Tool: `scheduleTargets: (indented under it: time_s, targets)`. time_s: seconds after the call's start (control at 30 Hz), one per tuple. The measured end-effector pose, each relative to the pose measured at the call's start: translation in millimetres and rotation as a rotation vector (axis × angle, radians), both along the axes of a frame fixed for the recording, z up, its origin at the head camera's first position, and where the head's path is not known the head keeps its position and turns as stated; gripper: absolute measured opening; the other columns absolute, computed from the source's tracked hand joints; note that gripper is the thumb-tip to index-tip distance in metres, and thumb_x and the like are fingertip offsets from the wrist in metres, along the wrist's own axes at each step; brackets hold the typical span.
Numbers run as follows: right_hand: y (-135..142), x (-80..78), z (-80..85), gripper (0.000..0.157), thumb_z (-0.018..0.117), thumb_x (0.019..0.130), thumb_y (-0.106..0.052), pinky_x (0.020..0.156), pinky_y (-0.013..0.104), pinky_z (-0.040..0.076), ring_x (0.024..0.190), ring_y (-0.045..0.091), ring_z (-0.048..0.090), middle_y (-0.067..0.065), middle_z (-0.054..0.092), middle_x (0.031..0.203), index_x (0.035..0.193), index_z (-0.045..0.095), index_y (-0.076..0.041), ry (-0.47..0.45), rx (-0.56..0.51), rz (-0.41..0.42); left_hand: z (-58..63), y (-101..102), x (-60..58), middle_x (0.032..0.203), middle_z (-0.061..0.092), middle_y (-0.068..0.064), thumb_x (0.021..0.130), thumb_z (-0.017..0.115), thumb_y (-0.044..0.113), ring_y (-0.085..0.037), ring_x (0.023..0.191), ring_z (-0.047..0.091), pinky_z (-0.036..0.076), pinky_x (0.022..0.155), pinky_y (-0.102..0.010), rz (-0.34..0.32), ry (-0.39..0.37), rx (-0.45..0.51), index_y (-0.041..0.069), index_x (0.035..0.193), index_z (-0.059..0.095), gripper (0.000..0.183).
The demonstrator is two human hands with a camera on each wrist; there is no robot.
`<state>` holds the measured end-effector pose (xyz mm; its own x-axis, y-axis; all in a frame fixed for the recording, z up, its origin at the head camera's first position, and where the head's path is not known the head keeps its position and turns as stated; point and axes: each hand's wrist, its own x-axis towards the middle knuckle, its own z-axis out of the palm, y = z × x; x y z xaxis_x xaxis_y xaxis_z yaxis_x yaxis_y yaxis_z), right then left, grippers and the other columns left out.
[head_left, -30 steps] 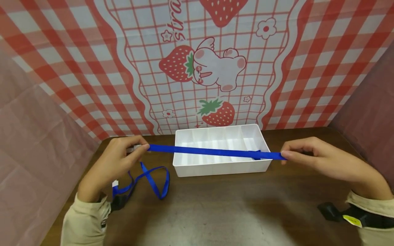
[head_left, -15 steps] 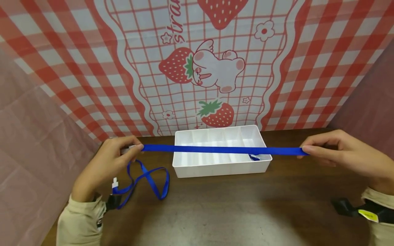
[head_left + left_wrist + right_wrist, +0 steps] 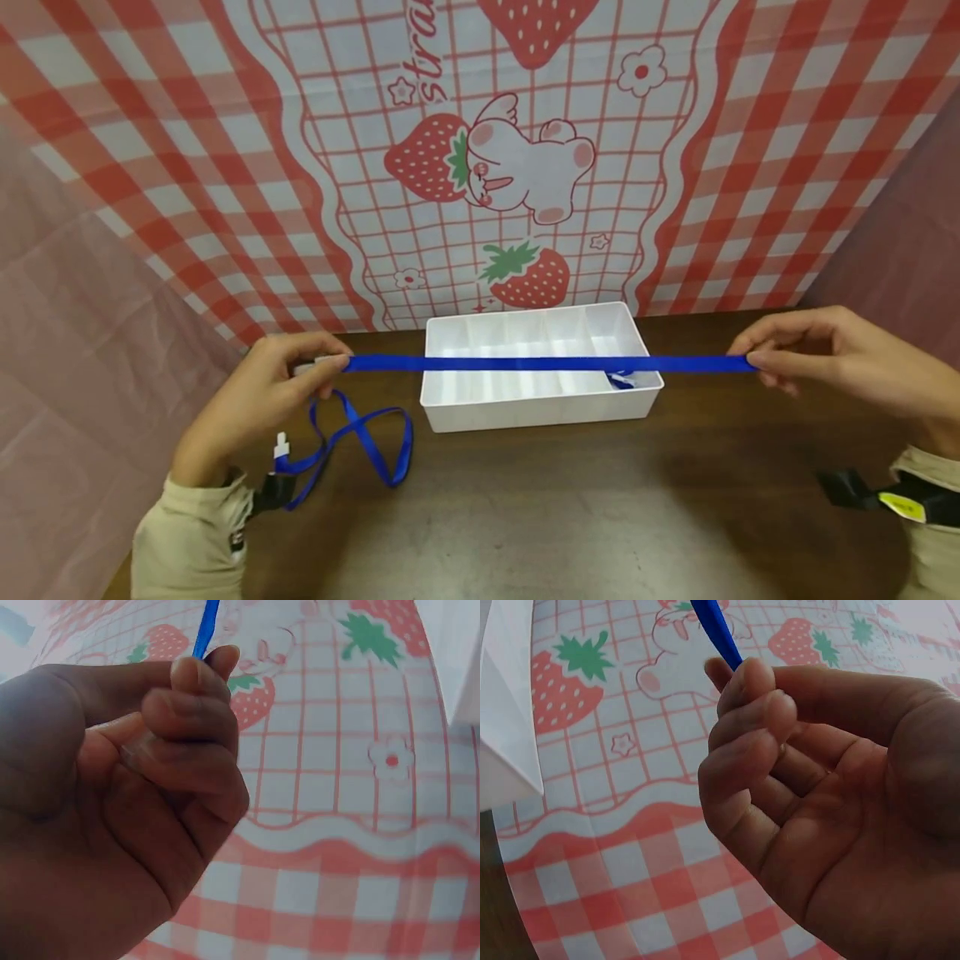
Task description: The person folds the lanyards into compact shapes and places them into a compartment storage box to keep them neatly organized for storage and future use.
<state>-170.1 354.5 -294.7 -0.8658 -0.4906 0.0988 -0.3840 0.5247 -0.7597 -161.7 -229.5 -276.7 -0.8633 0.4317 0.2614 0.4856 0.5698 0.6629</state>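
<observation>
A blue lanyard [image 3: 480, 364] is stretched level and taut between the two hands, passing over the white tray in the head view. My left hand [image 3: 258, 400] pinches one end between thumb and forefinger, and a small pale piece shows in its grip. At the opposite end, my right hand [image 3: 840, 354] pinches the strap between thumb and fingers. Both wrist views show the blue strap [image 3: 207, 626] rising from the fingertips, the other fingers curled in. Behind the strap, the white divided tray [image 3: 540, 414] holds a folded blue lanyard [image 3: 621, 382] in its rightmost compartment.
Another blue lanyard [image 3: 367, 433] with a white clip [image 3: 281, 445] lies looped on the brown table [image 3: 510, 508], left of the tray. A strawberry-patterned cloth [image 3: 525, 167] hangs behind the tray, with pink cloth [image 3: 67, 333] at the sides.
My right hand has moved to the right and slightly up, and my left hand a little left. The lanyard between them has lengthened and levelled, exposing more of the blue lanyard inside the tray.
</observation>
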Motion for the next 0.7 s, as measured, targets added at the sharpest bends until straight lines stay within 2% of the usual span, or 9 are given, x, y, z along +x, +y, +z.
scheduleTargets:
  time_s: [0.07,0.13,0.2,0.3,0.37,0.5,0.6,0.7]
  targets:
    - [0,-0.8,-0.2,0.019,0.055,0.098,0.005,0.053,0.032,0.049,0.065,0.022,0.059,0.009,0.065,0.079,0.114,0.063,-0.001,0.007,-0.010,-0.009,-1.0,-4,-1.0,0.066,0.058,-0.004,0.102,0.056,0.006,-0.017,0.050,0.052,0.044,0.041,-0.031,-0.139,-0.060,0.157,0.008,0.111,0.067,0.014]
    - [0,-1.6,-0.7,0.018,0.056,0.098,0.005,0.053,0.032,0.049,0.065,0.021,0.059,0.008,0.066,0.080,0.113,0.062,-0.002,0.025,-0.007,-0.014,-2.6,-9,-1.3,0.068,0.060,-0.009,0.099,0.049,-0.009,-0.020,0.050,0.054,0.046,0.041,-0.034,-0.319,-0.120,0.339,0.000,0.114,0.064,0.023]
    - [-2,-2.3,-1.3,0.016,0.056,0.097,0.005,0.053,0.032,0.049,0.065,0.020,0.059,0.007,0.066,0.080,0.111,0.061,-0.002,0.034,-0.006,-0.014,-5.3,-13,-2.0,0.071,0.064,-0.013,0.096,0.042,-0.020,-0.023,0.052,0.058,0.049,0.042,-0.036,-0.512,-0.176,0.510,-0.007,0.110,0.063,0.028]
    - [-6,-5.1,-4.3,0.012,0.058,0.097,0.005,0.052,0.032,0.049,0.063,0.020,0.059,0.007,0.066,0.078,0.107,0.059,-0.002,0.041,-0.008,0.007,-10.9,-16,-3.5,0.081,0.070,-0.018,0.095,0.039,-0.020,-0.026,0.060,0.066,0.054,0.049,-0.040,-0.735,-0.265,0.682,-0.012,0.105,0.062,0.027]
    - [-9,-7.6,-6.8,0.010,0.059,0.096,0.004,0.051,0.033,0.048,0.062,0.021,0.058,0.008,0.065,0.076,0.105,0.058,-0.001,0.035,-0.016,0.005,-14.1,-15,-5.2,0.091,0.072,-0.021,0.098,0.042,-0.013,-0.030,0.071,0.071,0.058,0.056,-0.044,-0.849,-0.322,0.740,-0.014,0.109,0.060,0.022]
    - [-12,-13.4,-14.1,0.008,0.060,0.097,0.000,0.050,0.033,0.047,0.059,0.021,0.056,0.008,0.064,0.073,0.103,0.057,-0.003,0.025,-0.019,-0.037,-16.7,-12,-8.7,0.111,0.070,-0.023,0.095,0.053,-0.004,-0.034,0.094,0.071,0.058,0.067,-0.041,-0.981,-0.345,0.710,-0.015,0.121,0.055,0.028]
    - [-11,-17.2,-22.3,0.008,0.060,0.096,0.002,0.049,0.034,0.047,0.057,0.020,0.056,0.008,0.064,0.071,0.102,0.056,-0.003,0.019,-0.041,-0.025,-16.7,-10,-9.9,0.113,0.070,-0.022,0.095,0.050,-0.011,-0.035,0.098,0.071,0.057,0.069,-0.040,-0.964,-0.327,0.638,-0.014,0.123,0.055,0.029]
    - [-11,-19.3,-31.7,0.011,0.059,0.095,0.006,0.048,0.034,0.048,0.056,0.019,0.057,0.007,0.064,0.072,0.102,0.056,-0.002,-0.004,-0.076,0.032,-18.4,-9,-9.7,0.100,0.072,-0.021,0.098,0.037,-0.017,-0.033,0.084,0.072,0.058,0.064,-0.042,-0.889,-0.319,0.616,-0.013,0.115,0.059,0.028]
